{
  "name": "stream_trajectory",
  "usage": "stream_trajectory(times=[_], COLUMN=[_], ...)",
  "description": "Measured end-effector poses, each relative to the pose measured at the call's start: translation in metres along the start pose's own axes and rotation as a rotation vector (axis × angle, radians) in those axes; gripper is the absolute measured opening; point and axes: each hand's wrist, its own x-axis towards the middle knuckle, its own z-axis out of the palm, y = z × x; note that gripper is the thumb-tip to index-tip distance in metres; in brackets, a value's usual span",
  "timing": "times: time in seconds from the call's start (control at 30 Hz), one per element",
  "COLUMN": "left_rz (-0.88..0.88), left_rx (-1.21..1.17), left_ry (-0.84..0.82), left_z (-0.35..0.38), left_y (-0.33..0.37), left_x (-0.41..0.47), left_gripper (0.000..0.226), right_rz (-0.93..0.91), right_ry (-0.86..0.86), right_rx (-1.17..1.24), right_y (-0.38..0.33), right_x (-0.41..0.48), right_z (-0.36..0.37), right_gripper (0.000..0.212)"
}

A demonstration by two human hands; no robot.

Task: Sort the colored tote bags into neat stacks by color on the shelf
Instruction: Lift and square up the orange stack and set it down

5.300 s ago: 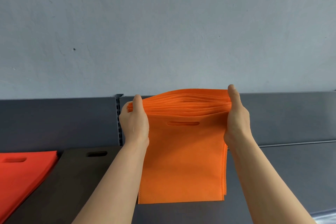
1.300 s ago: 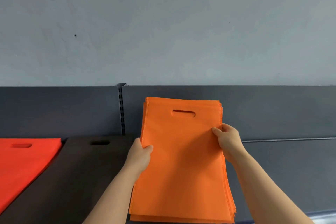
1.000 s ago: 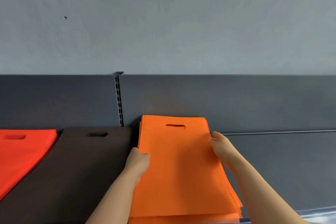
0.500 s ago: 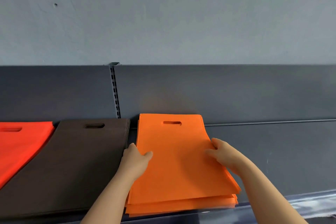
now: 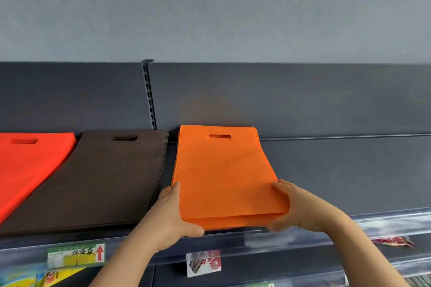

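A stack of orange tote bags (image 5: 221, 170) lies flat on the dark grey shelf (image 5: 338, 175), its handle slot toward the back panel. My left hand (image 5: 172, 216) holds the stack's near left corner, thumb along the front edge. My right hand (image 5: 293, 207) holds the near right corner, fingers on top. To the left lies a brown stack (image 5: 98, 179), and at the far left a red stack (image 5: 25, 165). All three lie side by side with a narrow gap between brown and orange.
A clear plastic price rail (image 5: 373, 223) runs along the shelf's front edge, with a green and yellow label (image 5: 74, 255) and a small picture tag (image 5: 204, 262). A slotted upright (image 5: 149, 98) divides the back panel. The shelf right of the orange stack is bare.
The orange stack, held upright in the air at first, has been laid down on the shelf. My hands have slid from its sides to its near corners. The view has tilted downward.
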Motion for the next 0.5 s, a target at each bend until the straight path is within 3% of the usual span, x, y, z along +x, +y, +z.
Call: stream_trajectory(times=[0.1,0.3,0.43,0.5], left_rz=[0.055,0.01,0.021,0.017], left_rx=[0.008,0.089,0.063,0.072], left_ry=[0.062,0.077,0.135,0.125], left_z=[0.001,0.002,0.003,0.003], left_y=[0.007,0.006,0.007,0.009], left_x=[-0.004,-0.01,-0.01,-0.011], left_gripper=[0.088,0.107,0.092,0.091], right_rz=[0.004,-0.033,-0.035,-0.044], right_ry=[0.084,0.111,0.226,0.187], right_rx=[0.022,-0.021,0.077,0.091], right_y=[-0.003,0.001,0.002,0.002], right_x=[0.0,-0.007,-0.006,-0.007], right_z=[0.0,0.004,0.004,0.003], right_gripper=[0.103,0.099,0.08,0.084])
